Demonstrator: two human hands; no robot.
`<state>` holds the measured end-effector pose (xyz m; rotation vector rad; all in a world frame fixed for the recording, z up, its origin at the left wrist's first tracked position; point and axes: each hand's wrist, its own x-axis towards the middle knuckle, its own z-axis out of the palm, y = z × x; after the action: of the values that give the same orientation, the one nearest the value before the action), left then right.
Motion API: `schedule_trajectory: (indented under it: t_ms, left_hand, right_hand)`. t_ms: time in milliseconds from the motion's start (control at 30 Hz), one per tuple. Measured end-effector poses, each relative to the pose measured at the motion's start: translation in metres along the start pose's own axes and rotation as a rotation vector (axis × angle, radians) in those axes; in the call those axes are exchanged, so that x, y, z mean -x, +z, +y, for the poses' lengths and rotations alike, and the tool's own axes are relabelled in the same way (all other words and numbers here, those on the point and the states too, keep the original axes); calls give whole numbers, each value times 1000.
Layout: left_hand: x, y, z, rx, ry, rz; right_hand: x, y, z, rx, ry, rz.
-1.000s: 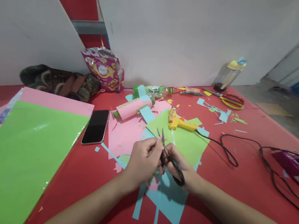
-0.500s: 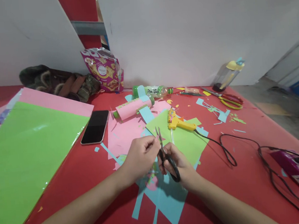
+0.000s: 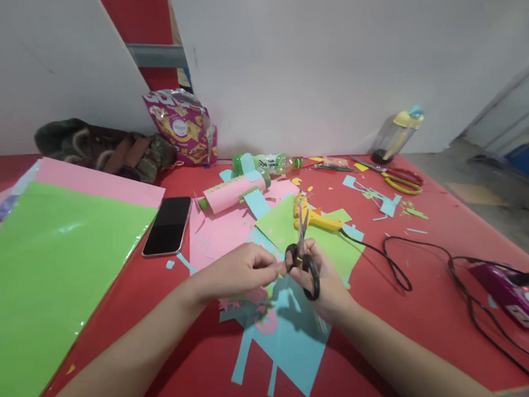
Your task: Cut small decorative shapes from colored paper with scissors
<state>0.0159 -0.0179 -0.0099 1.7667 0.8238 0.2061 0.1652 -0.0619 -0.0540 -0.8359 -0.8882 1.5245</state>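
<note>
Black-handled scissors (image 3: 309, 275) are in my right hand (image 3: 326, 279), their blades pointing up and away over a yellow glue gun (image 3: 319, 219). My left hand (image 3: 252, 267) is closed in a pinch just left of the scissor handles. Whatever sits between its fingertips is too small to make out. Under both hands lie blue paper (image 3: 301, 356), a round pink paper piece (image 3: 266, 322) and small scraps. The glue gun rests on green paper (image 3: 275, 219). Beyond is a green bottle wrapped in pink paper (image 3: 234, 192).
A phone (image 3: 167, 225) and a large green sheet (image 3: 62, 265) lie left. Behind stand a snack bag (image 3: 182, 128), a lying bottle (image 3: 270, 163) and a clear tumbler (image 3: 393, 138). At right are red-and-yellow-handled scissors (image 3: 402, 181), a black cord (image 3: 416, 244) and a purple power strip (image 3: 516, 300).
The scissors have moved away from my left fingertips, their blades now further right and the handles turned. My left hand has dropped slightly, still pinched. The view has shifted a little.
</note>
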Motion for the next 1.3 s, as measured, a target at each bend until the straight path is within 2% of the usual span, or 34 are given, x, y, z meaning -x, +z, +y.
schedule_trajectory:
  t_ms: [100,300,467,600,833,933,1100,1300]
  left_hand:
    - [0,1,-1,-60,27,-75]
    - [1,1,-1,-93,28,-159]
    - [0,-1,-5,-68,38,-193]
    - [-3,-3,-10,-112,64,-130]
    - [-8,-6,-14,-136,43,68]
    - [-10,-2,-14,-134,16,134]
    - [-12,11,-13,-67,59,120]
    - [-16,22,-14,-1,79,164]
  right_hand:
    - [1,1,-2,16,30,0]
    - [4,1,-3,100,60,-94]
    - [5,3,-4,130,53,-111]
    - [4,3,-2,160,30,-46]
    - [-1,2,-1,162,-64,204]
    - [-1,2,-1,157,-84,237]
    - [0,1,-2,170,-104,259]
    - [0,1,-2,173,-141,283]
